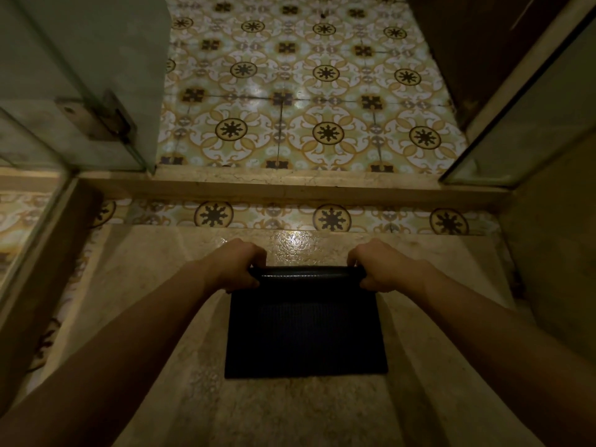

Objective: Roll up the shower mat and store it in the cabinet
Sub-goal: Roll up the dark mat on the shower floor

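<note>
Bare forearms reach forward from the bottom corners over a speckled, rough-looking beige stone floor (322, 411). On it lies a dark, finely ribbed rectangular shower mat (305, 333), flat except at its far edge, which is curled into a tight glossy roll. Left hand (237, 264) and right hand (383, 266) are each closed around one end of that roll, fingers curled over the top. Beyond runs a smooth marble threshold (290, 182), then glossy patterned tiles (306, 91) with ochre floral medallions. A glass door (80, 75) with a metal hinge (96, 117) stands at left.
</note>
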